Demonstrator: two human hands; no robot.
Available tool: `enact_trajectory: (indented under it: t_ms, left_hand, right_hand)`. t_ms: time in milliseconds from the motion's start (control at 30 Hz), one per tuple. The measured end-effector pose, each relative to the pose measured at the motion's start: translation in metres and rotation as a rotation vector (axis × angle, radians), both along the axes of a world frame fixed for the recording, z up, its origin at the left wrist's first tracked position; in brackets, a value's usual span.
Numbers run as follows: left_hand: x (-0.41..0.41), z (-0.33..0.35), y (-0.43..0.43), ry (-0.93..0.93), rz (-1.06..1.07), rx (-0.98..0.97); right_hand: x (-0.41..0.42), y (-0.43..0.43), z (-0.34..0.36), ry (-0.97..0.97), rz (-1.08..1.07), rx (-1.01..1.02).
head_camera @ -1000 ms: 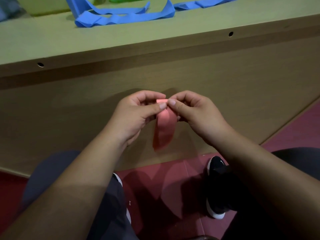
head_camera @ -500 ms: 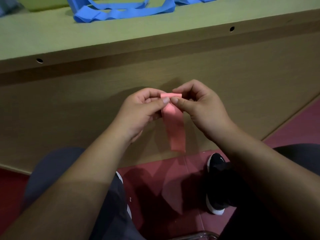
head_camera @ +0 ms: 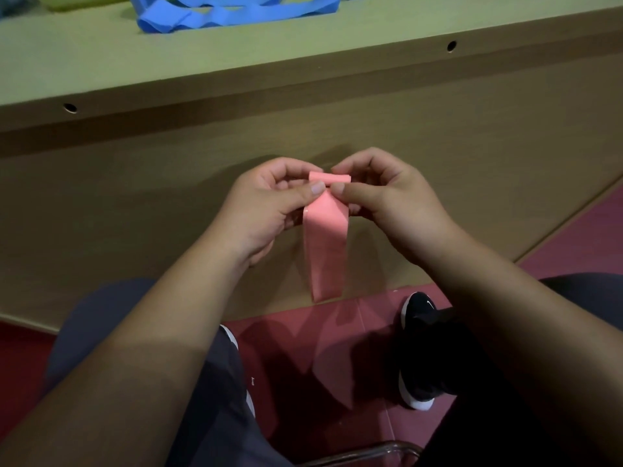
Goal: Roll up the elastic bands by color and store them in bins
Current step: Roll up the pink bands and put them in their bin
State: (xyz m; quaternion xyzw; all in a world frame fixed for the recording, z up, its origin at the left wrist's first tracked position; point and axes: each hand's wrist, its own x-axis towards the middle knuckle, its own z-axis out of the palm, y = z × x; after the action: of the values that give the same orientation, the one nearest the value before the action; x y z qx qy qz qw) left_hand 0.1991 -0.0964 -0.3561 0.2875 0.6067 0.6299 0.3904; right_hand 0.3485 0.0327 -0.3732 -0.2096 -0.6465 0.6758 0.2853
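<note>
1. Knees in dark grey trousers [head_camera: 209, 416] at 7 o'clock and black sneaker with white sole [head_camera: 418, 348] at 5 o'clock, on dark red floor [head_camera: 586, 241]: keep the work lifted clear of the lap.
2. Left hand [head_camera: 266, 210] grasping the left end of a flat pink elastic band [head_camera: 325, 251] between thumb and curled fingers; right hand [head_camera: 391, 203] pinching the right end the same way, thumbs on the near face, nearly meeting.
3. Pink band held in mid-air at picture centre, in front of the brown wooden table front [head_camera: 135, 203]: small started roll [head_camera: 330, 178] at its 12 o'clock end, long flat tail hanging toward 6 o'clock.
4. Probably early in the winding, with most of the length unrolled. Turn the roll down toward the tail with the fingertips, walking the thumbs along one at a time; never loosen both pinches together, to prevent spring-back.
5. Keep light tension on the tail and both edges flush at 3 and 9 o'clock, to avoid a coned, lopsided roll.
6. Farther off, at 11 to 12 o'clock: loose blue elastic bands [head_camera: 215, 15] lying unrolled on the pale green tabletop [head_camera: 101, 62], well apart from the hands. Leave for later.
7. Yellow-green shape [head_camera: 84, 1] at the top edge near 11 o'clock: possibly a bin, too cropped to tell. Carry the finished pink roll there pinched shut only after confirming the colour match.
</note>
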Motion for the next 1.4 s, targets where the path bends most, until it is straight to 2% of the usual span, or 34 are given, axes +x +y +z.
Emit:
enact_trajectory:
  t_ms: [167, 433, 600, 767, 1133, 1300, 1400]
  left_hand:
    - [0.000, 0.002, -0.002, -0.009, -0.003, 0.001]
    - [0.001, -0.004, 0.000, -0.115, -0.006, -0.026]
    - [0.002, -0.007, 0.002, -0.053, -0.023, -0.027]
    - [0.003, -0.009, 0.002, 0.090, 0.004, -0.075]
    - [-0.009, 0.002, -0.003, 0.069, -0.050, -0.077]
    - [-0.007, 0.001, -0.003, 0.062, -0.032, -0.036]
    - [-0.007, 0.001, -0.003, 0.076, -0.015, -0.026]
  right_hand:
    - [-0.001, -0.002, 0.000, -0.033, 0.022, -0.069]
    - [-0.002, -0.006, -0.005, -0.065, -0.137, 0.105]
    - [-0.002, -0.004, -0.008, -0.066, -0.161, 0.150]
    - [-0.003, -0.007, -0.010, -0.083, -0.150, 0.159]
    - [-0.006, -0.007, -0.009, -0.058, -0.052, 0.054]
    - [-0.007, -0.009, -0.007, -0.012, 0.019, -0.168]
    - [-0.006, -0.008, -0.006, -0.048, -0.007, -0.170]
